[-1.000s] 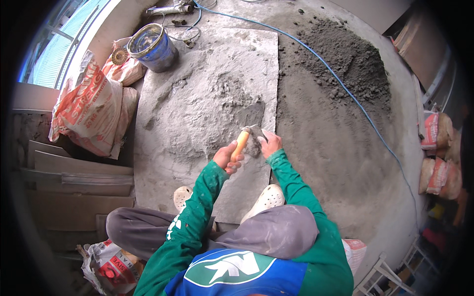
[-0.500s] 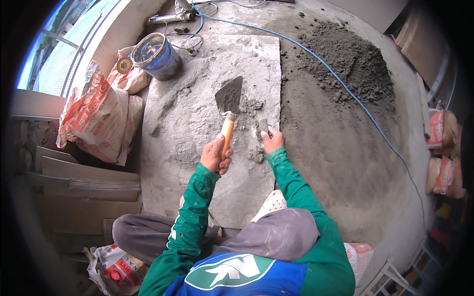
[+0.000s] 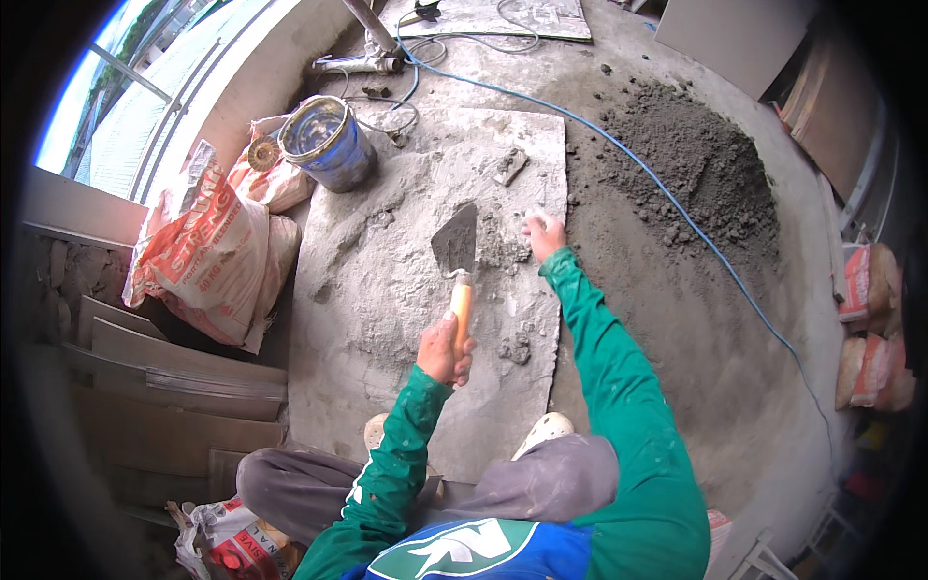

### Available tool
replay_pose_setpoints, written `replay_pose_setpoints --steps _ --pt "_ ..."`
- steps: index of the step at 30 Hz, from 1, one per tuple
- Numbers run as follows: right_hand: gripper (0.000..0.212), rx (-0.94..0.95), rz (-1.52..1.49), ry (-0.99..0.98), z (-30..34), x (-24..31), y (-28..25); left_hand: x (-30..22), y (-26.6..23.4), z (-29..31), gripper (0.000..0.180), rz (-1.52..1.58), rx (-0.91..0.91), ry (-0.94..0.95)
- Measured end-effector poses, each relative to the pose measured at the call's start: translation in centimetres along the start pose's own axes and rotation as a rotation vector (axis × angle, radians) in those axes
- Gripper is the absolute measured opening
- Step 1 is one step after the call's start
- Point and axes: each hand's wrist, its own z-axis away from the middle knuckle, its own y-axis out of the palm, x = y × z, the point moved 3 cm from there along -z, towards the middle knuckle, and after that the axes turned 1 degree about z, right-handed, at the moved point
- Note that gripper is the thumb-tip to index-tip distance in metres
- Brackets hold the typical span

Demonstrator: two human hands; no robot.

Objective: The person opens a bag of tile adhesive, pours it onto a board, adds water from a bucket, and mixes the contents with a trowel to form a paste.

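A pointing trowel (image 3: 456, 242) with a wooden handle is gripped in my left hand (image 3: 443, 350). Its grey blade hangs over the powder-covered board (image 3: 425, 416), tip facing away from me. My right hand (image 3: 543, 235) reaches out over the board's right edge, fingers stretched and dusty, with nothing seen in them. Beyond those fingertips, apart from them, a small grey block (image 3: 509, 166) lies on the board. Crumbly mortar lumps (image 3: 517, 348) sit on the board below my right hand, and more cluster beside the blade.
A blue bucket (image 3: 333, 159) stands at the board's far left corner, near a cement sack (image 3: 208, 251). A blue hose (image 3: 667, 193) crosses the floor past a dark sand heap (image 3: 696, 159). Stacked panels (image 3: 184, 367) lie to the left; more sacks (image 3: 870, 372) stand at far right.
My right hand has let go of the small grey block, which now lies farther away on the board. The view has shifted; my left hand keeps its hold on the trowel.
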Motion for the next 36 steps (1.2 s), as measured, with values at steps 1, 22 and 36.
replay_pose_setpoints --steps 1,22,36 --pt "0.047 0.247 -0.235 0.091 4.8 -0.4 1.5 0.1 0.7 -0.3 0.040 -0.039 0.030 0.028" --pt "0.047 0.044 0.926 0.138 15.8 0.7 3.8 -11.6 6.7 -0.5 0.028 -1.499 0.439 0.837" --pt "0.058 0.365 0.816 0.075 19.5 3.9 20.8 -14.8 3.5 0.2 0.031 -1.242 0.373 0.844"
